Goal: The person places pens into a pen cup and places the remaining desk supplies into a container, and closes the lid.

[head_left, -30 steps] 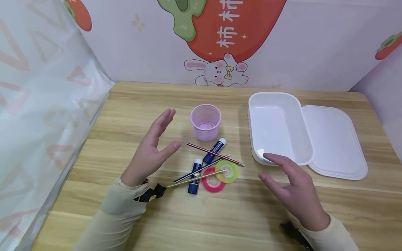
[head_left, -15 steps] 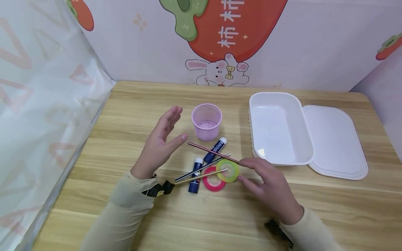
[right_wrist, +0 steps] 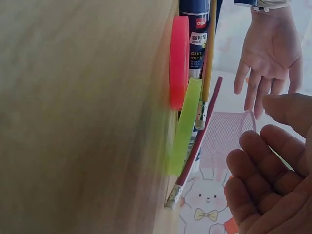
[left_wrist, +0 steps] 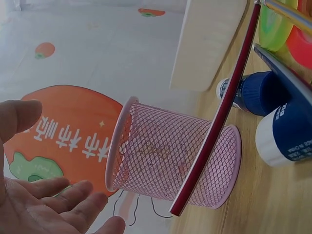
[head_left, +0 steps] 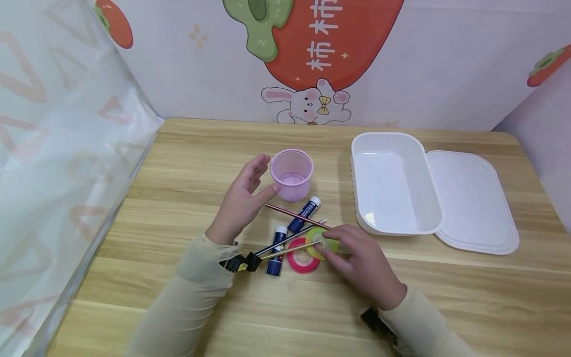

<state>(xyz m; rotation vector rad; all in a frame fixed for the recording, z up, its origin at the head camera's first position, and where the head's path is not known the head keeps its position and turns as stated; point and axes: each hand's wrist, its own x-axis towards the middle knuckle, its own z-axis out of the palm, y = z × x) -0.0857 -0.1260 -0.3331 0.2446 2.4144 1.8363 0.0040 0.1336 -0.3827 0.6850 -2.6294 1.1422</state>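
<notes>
My left hand (head_left: 241, 203), fingers extended and thumb apart, is beside the pink mesh pen cup (head_left: 295, 192) and holds nothing. The cup stands upright. My right hand (head_left: 363, 260) hovers over the pile with fingers loosely bent; in the right wrist view nothing lies between them. Close to its fingertips are a red pencil (head_left: 292, 213), a gold pencil (head_left: 290, 250) and a green tape roll (right_wrist: 186, 131). The red pencil's eraser end is hidden in the head view. A pink tape roll (head_left: 303, 268), a dark pencil (head_left: 290, 237) and two glue sticks (head_left: 305, 214) lie among them.
A white plastic box (head_left: 392, 193) without its cover stands at the right rear. Its flat white lid (head_left: 484, 203) lies partly under or against it, farther right. A printed backdrop (head_left: 200, 69) rises behind the wooden table (head_left: 200, 144).
My right hand has moved left and away from the box, to the pile's right side. My left hand has shifted right, closer to the pen cup. The pile looks unmoved.
</notes>
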